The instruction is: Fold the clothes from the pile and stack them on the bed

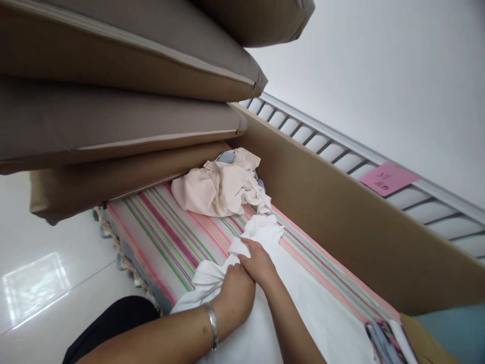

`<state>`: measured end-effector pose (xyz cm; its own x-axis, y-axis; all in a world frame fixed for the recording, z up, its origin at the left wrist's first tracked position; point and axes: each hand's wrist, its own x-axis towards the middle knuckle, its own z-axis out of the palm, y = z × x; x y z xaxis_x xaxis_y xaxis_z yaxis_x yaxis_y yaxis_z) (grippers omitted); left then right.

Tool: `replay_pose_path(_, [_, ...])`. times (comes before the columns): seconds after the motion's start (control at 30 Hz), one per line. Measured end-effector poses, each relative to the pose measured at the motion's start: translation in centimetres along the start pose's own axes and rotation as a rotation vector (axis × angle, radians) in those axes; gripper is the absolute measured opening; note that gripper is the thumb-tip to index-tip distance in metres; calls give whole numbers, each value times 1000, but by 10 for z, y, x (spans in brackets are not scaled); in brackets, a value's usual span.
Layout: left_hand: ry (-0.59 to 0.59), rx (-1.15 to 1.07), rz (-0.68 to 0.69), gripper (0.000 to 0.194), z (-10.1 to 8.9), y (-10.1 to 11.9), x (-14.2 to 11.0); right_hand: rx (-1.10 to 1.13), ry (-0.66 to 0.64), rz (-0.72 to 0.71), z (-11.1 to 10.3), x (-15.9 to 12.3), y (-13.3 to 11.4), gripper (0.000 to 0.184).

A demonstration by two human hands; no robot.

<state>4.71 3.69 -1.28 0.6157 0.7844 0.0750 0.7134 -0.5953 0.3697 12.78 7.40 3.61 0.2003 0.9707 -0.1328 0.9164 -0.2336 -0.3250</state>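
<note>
A white cloth (314, 308) lies spread on a striped mat (166, 237). My left hand (237, 293), with a silver bangle on the wrist, is closed on a bunched part of the white cloth. My right hand (257, 263) pinches the cloth's gathered edge just beside it. A crumpled cream garment (220, 187) lies farther along the mat, apart from both hands.
Stacked brown cushions (113, 101) hang over the mat's far end. A brown backboard (341, 212) runs along the right, with a white slatted rail (333, 146) and a pink note (388, 178) behind it. Glossy white floor (45, 283) lies on the left.
</note>
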Motion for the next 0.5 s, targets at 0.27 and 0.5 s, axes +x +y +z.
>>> replay_pose_path(0.27, [57,27,90,35,6,9,-14,-561,8,-23,-3,5,-9,44])
replay_pose_path(0.5, [14,-31,54,29,-6,-5,-9,-557,32,-14,-18,14,-9,31])
